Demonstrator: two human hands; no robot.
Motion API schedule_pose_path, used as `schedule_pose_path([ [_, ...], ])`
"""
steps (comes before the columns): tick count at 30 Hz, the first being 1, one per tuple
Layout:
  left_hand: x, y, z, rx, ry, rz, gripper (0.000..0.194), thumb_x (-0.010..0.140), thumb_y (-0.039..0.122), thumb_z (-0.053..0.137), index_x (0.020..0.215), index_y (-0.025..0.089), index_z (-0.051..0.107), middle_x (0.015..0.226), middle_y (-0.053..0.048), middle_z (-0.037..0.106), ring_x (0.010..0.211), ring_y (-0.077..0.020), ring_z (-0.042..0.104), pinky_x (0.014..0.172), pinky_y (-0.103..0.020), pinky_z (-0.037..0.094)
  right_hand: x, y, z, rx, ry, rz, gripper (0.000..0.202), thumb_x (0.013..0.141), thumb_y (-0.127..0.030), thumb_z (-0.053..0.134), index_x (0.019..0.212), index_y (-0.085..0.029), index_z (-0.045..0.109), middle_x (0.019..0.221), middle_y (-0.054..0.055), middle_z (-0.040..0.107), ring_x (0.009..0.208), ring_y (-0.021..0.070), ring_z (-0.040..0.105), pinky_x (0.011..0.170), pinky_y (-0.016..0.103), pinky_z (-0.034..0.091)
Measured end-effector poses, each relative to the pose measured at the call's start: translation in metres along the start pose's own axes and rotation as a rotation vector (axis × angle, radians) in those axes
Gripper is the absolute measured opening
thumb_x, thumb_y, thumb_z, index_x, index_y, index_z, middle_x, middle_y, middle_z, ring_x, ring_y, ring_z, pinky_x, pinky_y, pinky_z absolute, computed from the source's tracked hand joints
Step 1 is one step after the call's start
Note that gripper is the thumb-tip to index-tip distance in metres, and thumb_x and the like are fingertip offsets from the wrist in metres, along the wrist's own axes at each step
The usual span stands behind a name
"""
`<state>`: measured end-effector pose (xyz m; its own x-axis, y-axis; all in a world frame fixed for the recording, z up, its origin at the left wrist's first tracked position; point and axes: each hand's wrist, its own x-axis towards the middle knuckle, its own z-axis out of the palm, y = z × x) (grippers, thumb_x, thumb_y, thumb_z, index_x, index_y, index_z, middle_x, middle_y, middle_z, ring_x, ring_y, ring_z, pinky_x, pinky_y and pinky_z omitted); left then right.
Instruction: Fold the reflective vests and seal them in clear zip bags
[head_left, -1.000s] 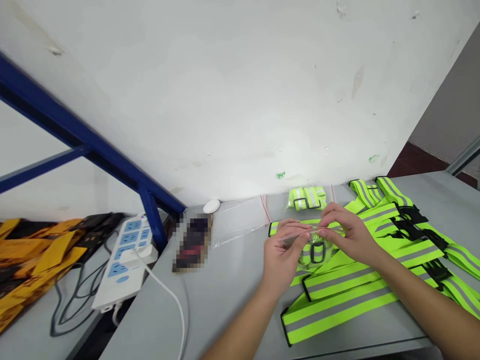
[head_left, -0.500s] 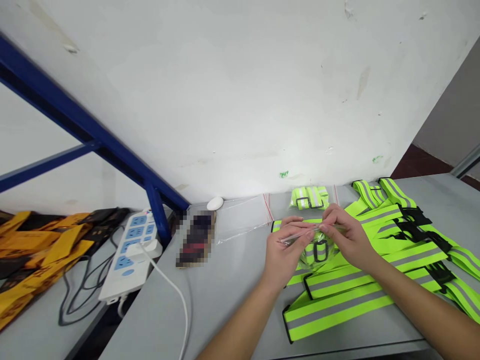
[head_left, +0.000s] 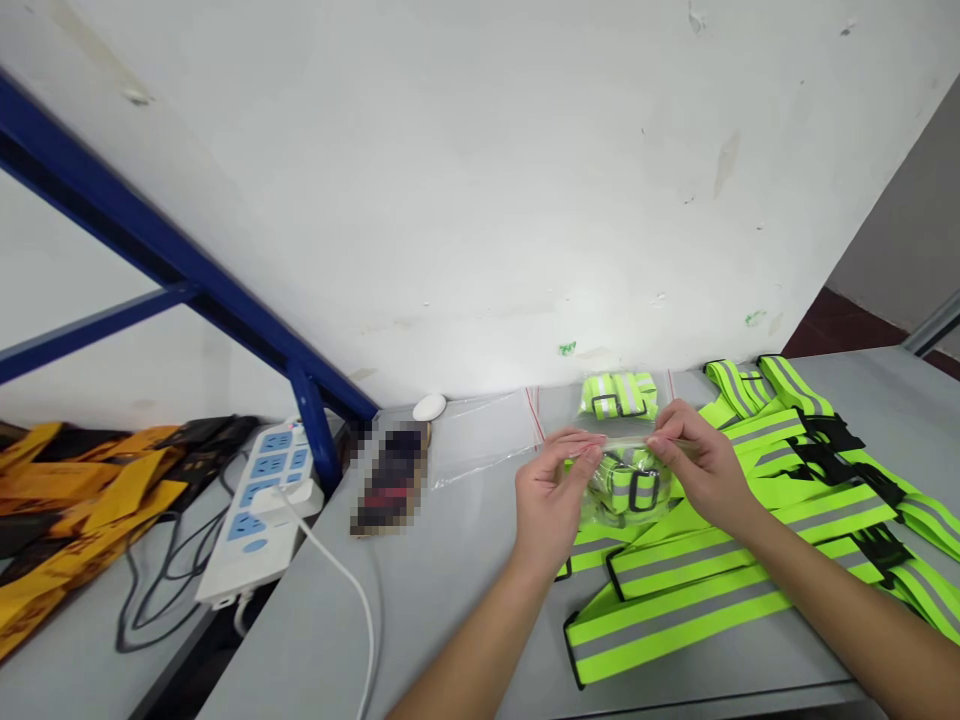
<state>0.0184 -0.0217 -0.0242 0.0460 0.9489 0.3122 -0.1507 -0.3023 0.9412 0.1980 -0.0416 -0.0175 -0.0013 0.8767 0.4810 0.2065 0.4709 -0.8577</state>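
Between my two hands hangs a clear zip bag with a folded yellow-green reflective belt and its black buckle inside. My left hand pinches the left end of the bag's top edge. At the right end of that edge, my right hand has thumb and fingers closed on the plastic. Several loose reflective belts with grey stripes and black buckles lie below and to the right of the bag. Behind it rests another bagged belt, close to the wall.
A flat clear bag lies left of my hands, beside a white round object and a blurred-out item. Farther left are a power strip with cables, a blue metal frame and yellow-black straps.
My hands have moved apart along the bag's top edge, the left one shifting leftward. The bag's opening edge is now stretched straighter and more of the belt inside shows.
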Motion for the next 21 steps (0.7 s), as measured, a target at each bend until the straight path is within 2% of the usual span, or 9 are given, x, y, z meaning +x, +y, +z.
schedule_pose_path([
  [3,-0.0014,0.0004,0.0004,0.024,-0.021,0.015,0.007,0.081,0.026,0.069,0.080,0.021,0.074,0.086,-0.005,0.073,0.098,-0.0190,0.061,0.090,-0.034,0.047,0.0006,0.0004,0.0000,-0.007,0.008,-0.006,0.017,0.092,-0.024,0.055,0.076,-0.022,0.054,0.079,0.000,0.048,0.074,0.0151,0.049,0.065,0.030,0.037],
  [8,-0.0014,0.0023,-0.0015,-0.001,-0.001,-0.076,0.016,0.084,0.034,0.065,0.089,0.020,0.073,0.101,-0.006,0.072,0.101,-0.0201,0.062,0.091,-0.034,0.047,0.0019,0.0011,-0.0010,-0.007,0.022,-0.005,0.017,0.092,-0.025,0.055,0.075,-0.022,0.054,0.079,0.000,0.048,0.073,0.0151,0.049,0.063,0.029,0.037],
  [11,0.0006,0.0030,-0.0045,0.021,0.042,-0.045,0.017,0.084,0.035,0.065,0.083,0.019,0.071,0.094,-0.006,0.071,0.094,-0.0194,0.064,0.088,-0.033,0.048,0.0015,0.0005,0.0003,-0.014,0.018,-0.019,0.017,0.092,-0.024,0.055,0.075,-0.022,0.054,0.078,0.000,0.048,0.073,0.0150,0.049,0.064,0.030,0.037],
  [15,0.0023,0.0019,-0.0067,0.015,0.032,-0.026,0.018,0.085,0.034,0.064,0.079,0.018,0.070,0.088,-0.004,0.070,0.089,-0.0173,0.063,0.084,-0.029,0.048,0.0008,-0.0003,0.0017,-0.013,0.007,-0.033,0.017,0.092,-0.023,0.055,0.075,-0.022,0.053,0.077,0.000,0.047,0.073,0.0148,0.048,0.065,0.029,0.037],
  [21,0.0014,-0.0005,-0.0052,-0.047,-0.063,-0.138,0.027,0.082,0.040,0.068,0.099,0.019,0.071,0.111,-0.007,0.069,0.107,-0.0217,0.060,0.095,-0.033,0.045,0.0025,-0.0015,0.0012,-0.043,0.010,-0.055,0.016,0.092,-0.022,0.054,0.076,-0.022,0.054,0.078,0.000,0.048,0.073,0.0150,0.049,0.065,0.029,0.037],
])
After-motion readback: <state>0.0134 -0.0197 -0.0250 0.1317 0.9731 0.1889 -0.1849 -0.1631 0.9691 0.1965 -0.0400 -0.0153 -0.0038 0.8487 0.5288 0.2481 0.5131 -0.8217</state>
